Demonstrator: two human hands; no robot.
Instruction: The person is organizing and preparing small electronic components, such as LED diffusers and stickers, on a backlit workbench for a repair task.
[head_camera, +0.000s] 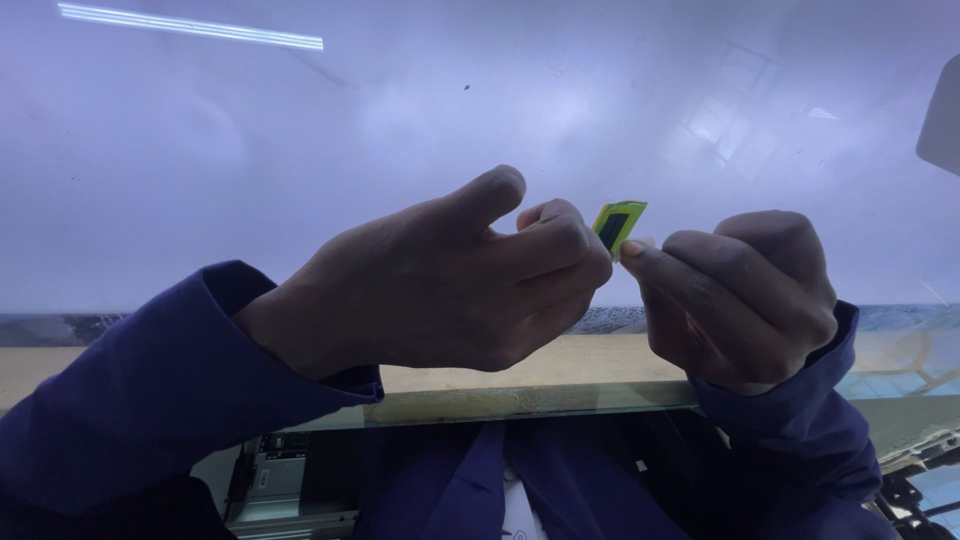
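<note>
Glossy pale glass (300, 150) fills the background, mirroring ceiling light strips, and its near edge runs across the lower part of the view over a tan ledge (560, 365). Above that near edge, toward its right half, two hands in dark blue sleeves (130, 400) meet. Left hand (440, 280) is curled closed, thumb raised, its fingertips pinching a small yellow-green tag with a dark centre (617, 226). Right hand (745, 295) is also curled, its forefinger tip touching the tag's lower edge from the other side.
</note>
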